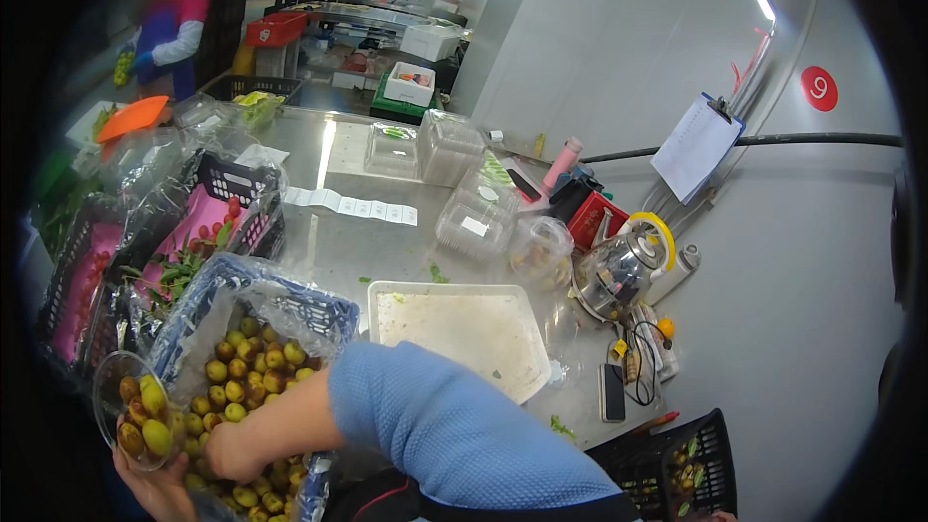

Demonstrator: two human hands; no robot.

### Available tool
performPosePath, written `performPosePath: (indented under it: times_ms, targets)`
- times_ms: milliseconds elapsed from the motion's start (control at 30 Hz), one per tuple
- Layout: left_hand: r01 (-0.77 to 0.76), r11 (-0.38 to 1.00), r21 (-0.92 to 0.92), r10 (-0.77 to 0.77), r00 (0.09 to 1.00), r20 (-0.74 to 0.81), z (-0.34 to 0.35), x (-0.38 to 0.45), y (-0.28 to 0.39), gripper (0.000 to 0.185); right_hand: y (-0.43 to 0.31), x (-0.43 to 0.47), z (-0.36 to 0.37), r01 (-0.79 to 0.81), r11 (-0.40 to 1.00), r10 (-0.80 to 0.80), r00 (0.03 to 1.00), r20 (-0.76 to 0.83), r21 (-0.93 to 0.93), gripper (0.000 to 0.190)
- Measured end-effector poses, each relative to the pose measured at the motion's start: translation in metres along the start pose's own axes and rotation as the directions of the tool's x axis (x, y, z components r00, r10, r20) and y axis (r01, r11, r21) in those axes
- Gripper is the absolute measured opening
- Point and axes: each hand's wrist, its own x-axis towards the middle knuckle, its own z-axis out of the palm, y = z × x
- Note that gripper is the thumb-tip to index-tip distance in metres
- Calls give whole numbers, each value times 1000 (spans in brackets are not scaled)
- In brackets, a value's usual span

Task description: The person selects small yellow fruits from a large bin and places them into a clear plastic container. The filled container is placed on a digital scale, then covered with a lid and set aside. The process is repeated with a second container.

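My left hand (154, 487) holds a round clear plastic tub (109, 393) tilted at the lower left. Inside the tub are several green-and-brown jujubes (156, 438). Beside it, my right hand (233, 454) reaches down among loose jujubes (235, 370); its fingers are hidden, so I cannot tell whether they grip one. These fruits fill a blue plastic crate (319, 308) lined with clear film. My right forearm and its blue sleeve cross over the crate's right side.
A white tray (457, 312) lies right of the crate. Behind it stand stacked clear clamshell boxes (475, 221) and a strip of labels (355, 206). An electric kettle (616, 272), a phone (612, 391) and a black basket (714, 442) are rightward. A person (170, 29) stands far left.
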Motion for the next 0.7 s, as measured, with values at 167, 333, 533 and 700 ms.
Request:
performPosePath:
  times_ms: [167, 333, 533, 700]
  targets:
    - [-11, 1000, 29, 12, 1000, -27, 3, -4, 2, 49, -1, 2, 12, 122, 991, -125, 990, -70, -54, 15]
    - [3, 999, 38, -3, 1000, -9, 3, -1, -3, 50, 1, -6, 8, -100, 992, 102, 995, 21, -74, 16]
    - [33, 999, 31, -35, 998, 48, -1, 1, 1, 50, 10, 13, 21, -16, 974, 26, 999, 40, -226, 19]
    - [36, 998, 45, -45, 977, 206, 13, -8, 9, 53, 2, 10, 16, -69, 997, 71, 997, 38, -46, 20]
